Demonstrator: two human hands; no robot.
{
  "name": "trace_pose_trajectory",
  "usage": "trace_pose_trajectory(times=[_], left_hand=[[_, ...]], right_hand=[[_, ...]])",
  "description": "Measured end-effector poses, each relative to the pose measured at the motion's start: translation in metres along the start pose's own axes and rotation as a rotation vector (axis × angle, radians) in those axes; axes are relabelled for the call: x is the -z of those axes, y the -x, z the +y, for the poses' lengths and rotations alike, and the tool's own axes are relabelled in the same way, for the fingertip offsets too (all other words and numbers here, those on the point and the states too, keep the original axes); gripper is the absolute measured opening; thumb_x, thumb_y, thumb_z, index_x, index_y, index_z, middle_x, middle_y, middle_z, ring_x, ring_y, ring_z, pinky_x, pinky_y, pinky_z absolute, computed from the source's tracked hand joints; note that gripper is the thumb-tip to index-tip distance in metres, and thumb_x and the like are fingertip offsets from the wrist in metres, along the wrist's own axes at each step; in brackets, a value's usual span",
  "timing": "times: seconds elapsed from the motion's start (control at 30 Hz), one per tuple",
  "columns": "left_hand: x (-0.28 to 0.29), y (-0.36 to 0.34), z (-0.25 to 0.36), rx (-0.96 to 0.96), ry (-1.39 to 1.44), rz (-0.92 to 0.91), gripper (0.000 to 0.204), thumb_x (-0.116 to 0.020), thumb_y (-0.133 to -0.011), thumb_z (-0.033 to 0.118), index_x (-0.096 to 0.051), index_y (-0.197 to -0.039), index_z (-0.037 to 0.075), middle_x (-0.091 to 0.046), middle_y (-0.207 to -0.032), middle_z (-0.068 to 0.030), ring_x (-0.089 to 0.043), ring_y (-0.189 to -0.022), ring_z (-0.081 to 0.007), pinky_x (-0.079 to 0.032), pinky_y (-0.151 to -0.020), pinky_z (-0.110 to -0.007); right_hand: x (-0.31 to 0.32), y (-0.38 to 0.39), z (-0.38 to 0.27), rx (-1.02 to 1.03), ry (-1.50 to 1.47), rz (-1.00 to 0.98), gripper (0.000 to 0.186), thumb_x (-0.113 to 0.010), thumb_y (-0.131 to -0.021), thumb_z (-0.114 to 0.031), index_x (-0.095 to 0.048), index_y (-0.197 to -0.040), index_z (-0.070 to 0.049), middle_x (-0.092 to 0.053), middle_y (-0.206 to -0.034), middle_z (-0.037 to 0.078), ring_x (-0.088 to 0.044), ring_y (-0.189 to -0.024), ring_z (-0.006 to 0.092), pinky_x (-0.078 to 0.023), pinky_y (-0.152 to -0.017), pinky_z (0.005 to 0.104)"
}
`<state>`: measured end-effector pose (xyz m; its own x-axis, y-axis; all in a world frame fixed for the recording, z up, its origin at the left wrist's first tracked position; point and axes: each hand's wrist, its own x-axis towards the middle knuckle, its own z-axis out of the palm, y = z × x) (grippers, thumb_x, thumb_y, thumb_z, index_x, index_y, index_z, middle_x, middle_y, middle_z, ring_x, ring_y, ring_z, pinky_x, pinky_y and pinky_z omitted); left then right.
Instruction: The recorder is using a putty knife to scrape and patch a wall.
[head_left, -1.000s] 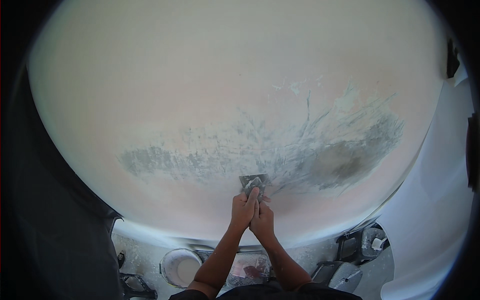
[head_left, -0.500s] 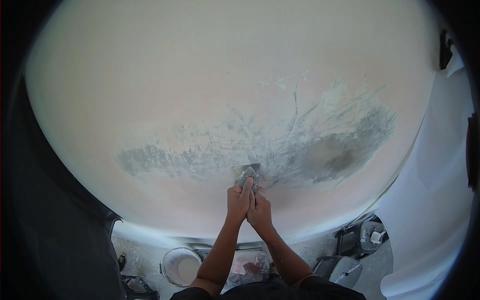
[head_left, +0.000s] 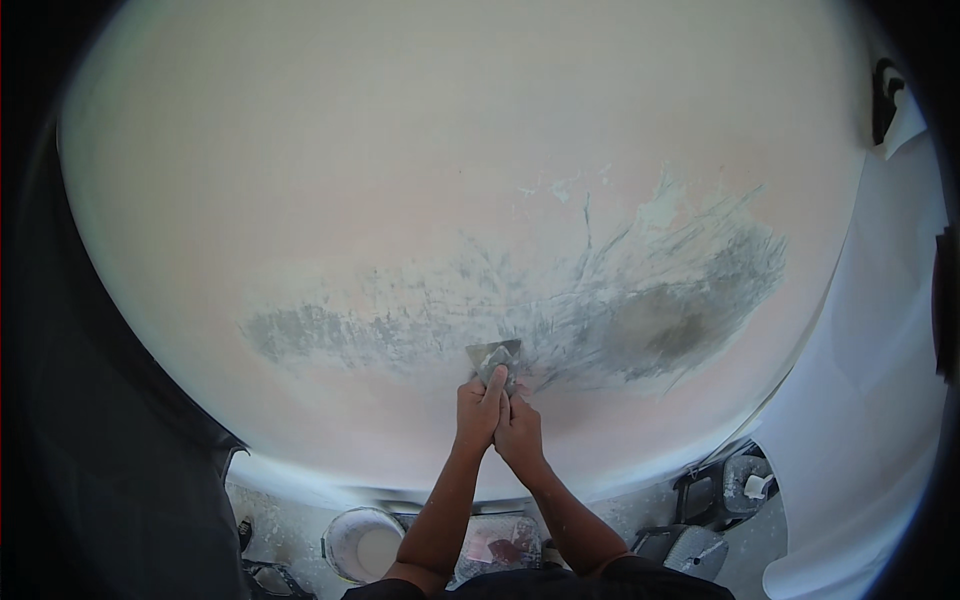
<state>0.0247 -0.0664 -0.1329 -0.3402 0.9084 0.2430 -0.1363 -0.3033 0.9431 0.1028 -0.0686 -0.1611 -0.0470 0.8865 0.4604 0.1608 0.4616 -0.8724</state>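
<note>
A putty knife [head_left: 496,352] with a broad metal blade lies against a large pale, curved surface [head_left: 430,150]. Both my hands grip its handle, wrists close together. My left hand [head_left: 478,408] is closed around it with the thumb laid along the top toward the blade. Beside it, my right hand [head_left: 519,424] is also closed on the handle, its fingers partly hidden. The blade sits at the lower border of a long, scraped grey patch [head_left: 690,315], which is darkest at the right and streaked with pale coating.
Below the surface's bottom edge stand a white bucket [head_left: 342,538] with pale contents and a spattered clear tray [head_left: 520,535] on the floor. Dark stools [head_left: 690,550] are at the lower right. White sheeting [head_left: 850,400] hangs right, dark sheeting [head_left: 110,450] left.
The surface, hands and putty knife all sit slightly lower in the picture. Both hands keep the same grip, and the blade stays at nearly the same spot on the patch.
</note>
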Motion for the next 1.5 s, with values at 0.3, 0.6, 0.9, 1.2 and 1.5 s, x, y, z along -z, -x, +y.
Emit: trace_pose_trajectory(times=[0.3,0.6,0.9,1.2,1.5], left_hand=[[0.000,-0.004,0.008,-0.035,-0.010,-0.040,0.038,-0.056,-0.102,0.026,-0.070,-0.090,-0.007,-0.072,-0.079,-0.0098,-0.063,-0.069,-0.0120,-0.051,-0.064,-0.027],[0.006,-0.005,-0.002,0.006,0.000,-0.002,0.037,-0.056,-0.101,0.026,-0.070,-0.090,-0.006,-0.071,-0.075,-0.0080,-0.062,-0.067,-0.0105,-0.050,-0.062,-0.025],[0.014,0.001,-0.007,0.033,0.011,-0.031,0.038,-0.057,-0.101,0.027,-0.070,-0.086,-0.006,-0.070,-0.073,-0.0088,-0.062,-0.065,-0.0110,-0.050,-0.061,-0.026],[0.014,0.005,-0.009,0.008,-0.077,-0.055,0.038,-0.056,-0.101,0.026,-0.070,-0.087,-0.007,-0.071,-0.074,-0.0110,-0.063,-0.065,-0.0129,-0.051,-0.061,-0.027],[0.003,-0.013,0.012,-0.035,-0.127,-0.073,0.040,-0.056,-0.101,0.028,-0.068,-0.084,-0.006,-0.068,-0.072,-0.0105,-0.063,-0.061,-0.0146,-0.052,-0.056,-0.029]], right_hand=[[0.000,-0.004,-0.006,0.018,-0.002,0.027,0.029,-0.051,-0.100,-0.022,-0.062,-0.089,0.003,-0.063,-0.077,0.027,-0.063,-0.072,0.0459,-0.048,-0.061,0.0507],[-0.004,-0.001,-0.005,0.020,0.031,0.023,0.028,-0.050,-0.100,-0.021,-0.063,-0.094,0.003,-0.063,-0.078,0.028,-0.064,-0.074,0.0461,-0.049,-0.062,0.0496],[-0.013,0.009,-0.003,-0.104,-0.013,0.012,0.027,-0.049,-0.101,-0.020,-0.062,-0.096,0.003,-0.063,-0.083,0.029,-0.063,-0.080,0.0477,-0.050,-0.065,0.0492],[-0.016,0.013,0.006,-0.067,-0.046,0.036,0.030,-0.051,-0.100,-0.023,-0.063,-0.092,0.003,-0.062,-0.075,0.028,-0.063,-0.072,0.0470,-0.049,-0.061,0.0499],[-0.005,-0.008,0.000,-0.088,-0.021,-0.014,0.031,-0.050,-0.101,-0.023,-0.063,-0.093,0.004,-0.064,-0.076,0.027,-0.064,-0.072,0.0463,-0.050,-0.062,0.0499]])
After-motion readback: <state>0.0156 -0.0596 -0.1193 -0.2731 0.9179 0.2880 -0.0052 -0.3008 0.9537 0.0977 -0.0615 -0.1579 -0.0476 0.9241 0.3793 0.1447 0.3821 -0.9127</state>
